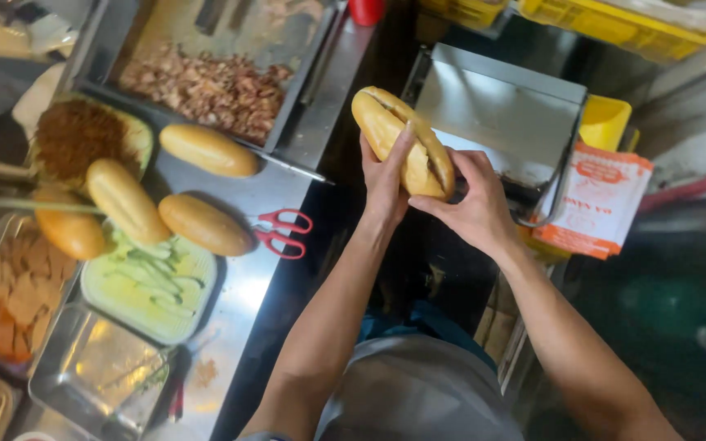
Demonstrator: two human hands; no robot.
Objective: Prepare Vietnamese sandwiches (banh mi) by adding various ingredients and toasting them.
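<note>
Both hands hold split roll | orange-white paper bags right

A shiny stainless-steel counter is seen left of the fingers, catching soft overhead light. A grey metal box with a flat lid is set just beyond the fingertips. Yellow plastic crates are stacked farther off, above dark flooring.
</note>
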